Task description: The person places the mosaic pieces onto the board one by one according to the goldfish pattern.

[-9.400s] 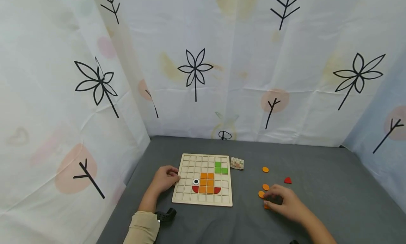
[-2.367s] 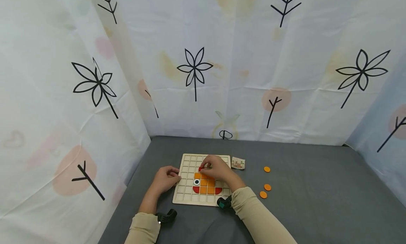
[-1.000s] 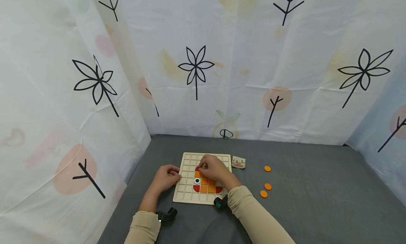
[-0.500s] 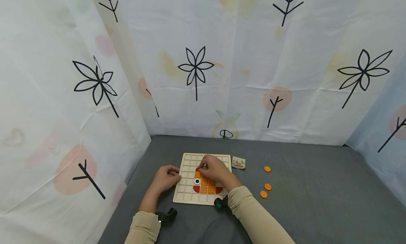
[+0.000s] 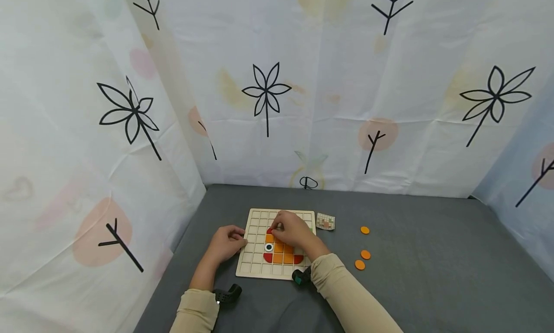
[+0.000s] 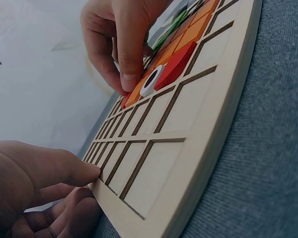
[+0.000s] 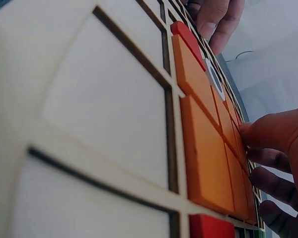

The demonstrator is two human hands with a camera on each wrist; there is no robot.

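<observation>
A pale wooden grid board lies on the table. My left hand holds its left edge, the thumb on the rim and the other fingers curled beside it. Over the upper middle of the board, my right hand pinches a small red tile at a cell above the orange tiles. Below these fingers sit a white eye tile with a black centre and a rounded red tile. Another red tile is at the lower right. Green tiles are mostly hidden behind my right hand.
Three orange discs lie on the grey table right of the board. A small printed pattern card rests by the board's upper right corner. Patterned cloth hangs behind the table.
My right hand came from the table's right side to the board with the red tile. An orange square now sits above the eye tile. In the last second hardly anything moved.
</observation>
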